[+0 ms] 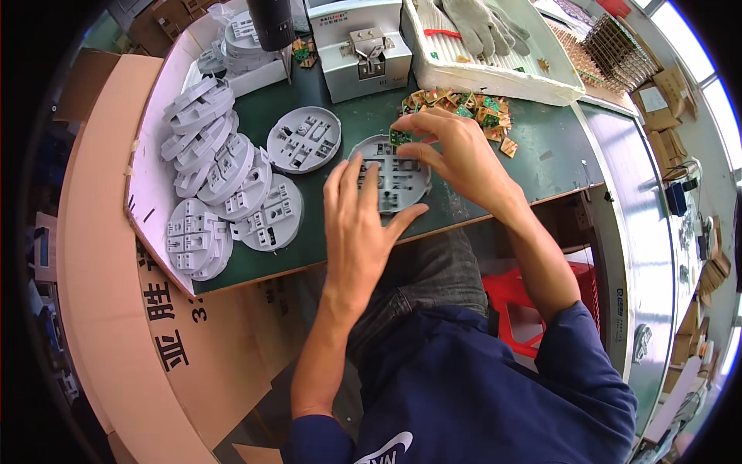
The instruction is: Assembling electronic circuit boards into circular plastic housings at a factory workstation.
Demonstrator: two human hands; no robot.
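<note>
Well left of grey base (pixel 396 182): pile of grey discs (pixel 229 164), lower ones partly hidden. Just left of base: single grey disc (pixel 304 139), unobstructed. Your left hand (pixel 357 220): fingers spread, covering base's left side; contact hard to tell. Your right hand (pixel 456 151): thumb and index pinching small green board (pixel 399 138) over base's far edge, board mostly hidden. Beyond base, rightward: board heap (pixel 491 116), partly blocked by right hand.

Pale gloves (pixel 481 29), red stool (pixel 504 291), cardboard (pixel 97 209)

Workshop: green workbench (pixel 558 170), circuit-board pile (pixel 490 116), grey housings (pixel 232 166)
</note>
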